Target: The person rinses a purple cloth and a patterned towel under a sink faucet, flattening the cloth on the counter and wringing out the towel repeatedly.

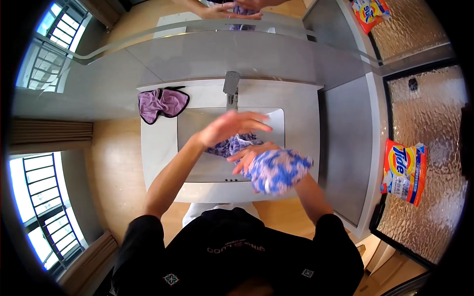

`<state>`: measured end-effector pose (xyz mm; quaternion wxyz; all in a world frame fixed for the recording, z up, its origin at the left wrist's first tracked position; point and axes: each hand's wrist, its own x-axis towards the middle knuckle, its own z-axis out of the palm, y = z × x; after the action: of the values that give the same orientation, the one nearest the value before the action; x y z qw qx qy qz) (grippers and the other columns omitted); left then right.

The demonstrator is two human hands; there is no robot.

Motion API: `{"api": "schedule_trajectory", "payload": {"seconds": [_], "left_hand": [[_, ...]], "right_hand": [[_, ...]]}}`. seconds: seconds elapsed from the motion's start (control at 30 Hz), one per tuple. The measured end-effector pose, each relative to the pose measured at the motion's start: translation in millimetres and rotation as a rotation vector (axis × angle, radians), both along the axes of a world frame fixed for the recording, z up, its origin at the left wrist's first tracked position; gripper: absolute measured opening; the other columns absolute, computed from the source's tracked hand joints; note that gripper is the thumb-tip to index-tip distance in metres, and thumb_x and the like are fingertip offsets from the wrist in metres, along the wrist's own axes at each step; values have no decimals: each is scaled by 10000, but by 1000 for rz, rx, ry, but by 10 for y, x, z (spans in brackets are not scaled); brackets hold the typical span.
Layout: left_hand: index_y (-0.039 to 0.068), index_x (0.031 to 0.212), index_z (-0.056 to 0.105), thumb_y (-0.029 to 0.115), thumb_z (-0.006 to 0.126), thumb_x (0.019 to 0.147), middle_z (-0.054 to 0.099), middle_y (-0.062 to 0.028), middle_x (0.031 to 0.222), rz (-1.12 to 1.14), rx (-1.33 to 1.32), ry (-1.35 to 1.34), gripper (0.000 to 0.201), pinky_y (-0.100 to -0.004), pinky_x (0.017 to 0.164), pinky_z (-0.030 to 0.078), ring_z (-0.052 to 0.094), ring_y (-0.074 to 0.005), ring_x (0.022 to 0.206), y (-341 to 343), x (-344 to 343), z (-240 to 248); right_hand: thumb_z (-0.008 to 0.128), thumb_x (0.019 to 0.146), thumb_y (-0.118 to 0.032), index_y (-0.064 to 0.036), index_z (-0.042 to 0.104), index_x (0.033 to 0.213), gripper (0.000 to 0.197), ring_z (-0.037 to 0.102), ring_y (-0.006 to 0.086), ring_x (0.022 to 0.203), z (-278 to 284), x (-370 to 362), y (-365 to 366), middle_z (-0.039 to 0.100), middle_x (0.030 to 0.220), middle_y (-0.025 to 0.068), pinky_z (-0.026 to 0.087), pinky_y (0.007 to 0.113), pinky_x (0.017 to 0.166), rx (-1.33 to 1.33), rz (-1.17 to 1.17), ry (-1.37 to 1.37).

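Note:
A blue, white and pink patterned cloth (280, 170) is bunched over the sink (197, 167). Part of it covers my right wrist, and a darker purple-blue portion lies below my left hand. My right hand (254, 155) appears closed around the cloth's middle, though motion blur and folds hide some of the grip. Above it, my left hand (232, 129) is open, fingers stretched to the right and slightly blurred. Whether the left palm touches the cloth cannot be made out. The metal faucet (231, 89) stands just beyond my left hand.
On the counter's (158, 148) far left lies a purple cloth piece with black edging (160, 104). An orange detergent bag (405, 170) rests at the right on a textured glass surface (419, 118). A mirror (207, 49) spans the far side, reflecting hands and cloth.

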<state>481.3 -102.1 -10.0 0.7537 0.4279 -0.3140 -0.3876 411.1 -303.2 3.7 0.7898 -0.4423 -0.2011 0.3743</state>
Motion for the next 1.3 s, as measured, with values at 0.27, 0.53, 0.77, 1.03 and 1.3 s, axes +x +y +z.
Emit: {"api": "schedule_trajectory", "payload": {"seconds": [0.27,0.53,0.77,1.03,1.3], "left_hand": [[-4,1386,536,572,510,964,558,-175,1397,-515,377,334,715,-390,1105,383,541,-257,1257,-862,-110,-54],[-5,1351,518,287,868,755,633,-149,1239,-588,-54,436,751,-364,980,486,633,-196,1058,-613,-463,-582],[-76,1168,622,324,874,628,692,-184,1078,21,754,108,718,-380,906,516,665,-270,1010,-773,-733,-1234],[-86,1134,625,492,884,586,679,-298,1094,238,1193,-352,838,-483,909,516,651,-425,1082,-819,-758,-1500],[-25,1025,658,245,903,569,722,-158,936,740,651,-214,584,-378,806,544,695,-258,849,-505,-1191,-941]], "right_hand": [[821,781,-276,-44,637,1142,467,624,297,1110,681,21,-180,677,1125,165,485,433,990,-384,147,25],[861,745,-105,-63,588,1117,463,628,191,915,173,-335,-442,628,965,62,521,321,801,47,-706,98],[850,660,-102,-13,688,974,364,679,180,791,-1116,-265,-104,706,877,65,545,332,722,-582,-1140,144],[820,659,-246,2,627,1107,548,695,388,969,-1463,-315,146,708,993,243,546,422,817,-1156,-1317,-161],[871,705,-391,13,391,1398,935,564,314,1211,-702,-725,-6,577,1291,197,426,437,1035,-673,-985,-116]]}}
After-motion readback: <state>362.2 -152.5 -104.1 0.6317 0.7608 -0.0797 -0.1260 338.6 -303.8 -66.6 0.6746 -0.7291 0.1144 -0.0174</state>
